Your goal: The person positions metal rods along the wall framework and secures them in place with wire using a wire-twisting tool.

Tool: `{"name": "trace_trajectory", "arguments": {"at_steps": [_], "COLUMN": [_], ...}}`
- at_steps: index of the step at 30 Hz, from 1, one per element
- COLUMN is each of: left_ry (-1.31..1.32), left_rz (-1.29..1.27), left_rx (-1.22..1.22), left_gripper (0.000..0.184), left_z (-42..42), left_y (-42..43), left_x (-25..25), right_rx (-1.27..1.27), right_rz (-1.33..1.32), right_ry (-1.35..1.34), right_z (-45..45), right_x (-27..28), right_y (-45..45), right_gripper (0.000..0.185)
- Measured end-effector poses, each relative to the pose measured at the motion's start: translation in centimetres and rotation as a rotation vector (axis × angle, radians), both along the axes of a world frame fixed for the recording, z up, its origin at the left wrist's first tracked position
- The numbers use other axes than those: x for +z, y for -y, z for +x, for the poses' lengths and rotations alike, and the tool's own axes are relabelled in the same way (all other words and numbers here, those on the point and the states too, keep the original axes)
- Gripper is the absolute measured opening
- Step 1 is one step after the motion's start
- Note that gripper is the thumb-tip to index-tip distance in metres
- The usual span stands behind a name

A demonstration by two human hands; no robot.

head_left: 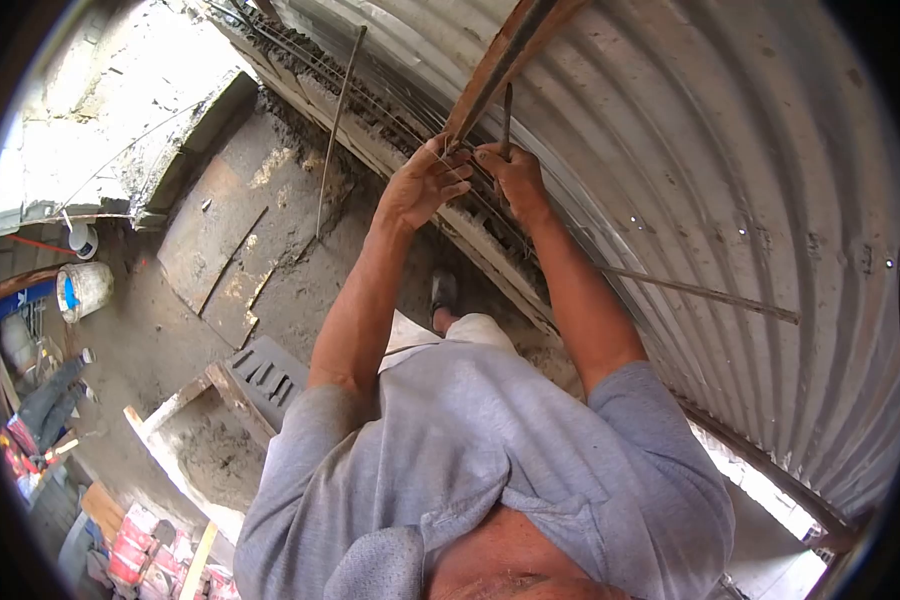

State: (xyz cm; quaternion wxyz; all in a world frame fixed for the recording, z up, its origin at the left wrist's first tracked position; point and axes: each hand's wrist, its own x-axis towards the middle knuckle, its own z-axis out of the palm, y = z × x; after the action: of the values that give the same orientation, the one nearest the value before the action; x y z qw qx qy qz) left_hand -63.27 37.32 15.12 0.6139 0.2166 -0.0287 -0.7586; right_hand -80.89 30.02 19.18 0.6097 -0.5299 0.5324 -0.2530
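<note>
My left hand [426, 186] is raised at the lower end of a rusty metal beam [495, 68], its thumb and forefinger closed beside the beam. A thin strand like wire passes near these fingertips, but whatever they pinch is too small to make out. Close by on the right, my right hand [515, 180] is wrapped round a dark metal tool with a slim handle [507, 115] pointing up; its working end is hidden by the fingers. Beneath both hands runs a long form with rebar rods [395, 125] along it.
Corrugated metal sheeting [730, 170] walls the right side. A thin rod [340, 120] leans on the form, and another bar [705, 292] crosses the sheeting. Left are a white bucket [87, 289], a mortar-crusted trough [205, 440], a grey slotted plastic piece [268, 378] and red-and-white bags [135, 545].
</note>
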Motion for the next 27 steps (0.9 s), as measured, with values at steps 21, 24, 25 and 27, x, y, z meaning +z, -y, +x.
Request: {"name": "trace_trajectory", "arguments": {"at_steps": [21,24,25,27], "left_ry": [0.115,0.182,0.186,0.147], "left_rz": [0.024,0.112,0.159,0.130], "left_rx": [0.016,-0.065,-0.121,-0.123], "left_gripper": [0.041,0.046,0.050,0.053], "left_z": [-0.7,-0.7,-0.7,-1.1], "left_y": [-0.3,-0.8,-0.9,-1.1], "left_x": [-1.7,-0.8,-0.7,-0.3], "right_rx": [-0.093,-0.075,-0.090,-0.085], "right_rz": [-0.275,-0.385,-0.367,-0.324], "right_ry": [-0.195,-0.301,-0.343,-0.326], "right_z": [1.1,1.2,1.4,1.5], "right_x": [-1.2,-0.6,-0.1,0.6], "right_y": [0.0,-0.2,-0.3,-0.4], "right_gripper": [0.025,0.024,0.024,0.023]}}
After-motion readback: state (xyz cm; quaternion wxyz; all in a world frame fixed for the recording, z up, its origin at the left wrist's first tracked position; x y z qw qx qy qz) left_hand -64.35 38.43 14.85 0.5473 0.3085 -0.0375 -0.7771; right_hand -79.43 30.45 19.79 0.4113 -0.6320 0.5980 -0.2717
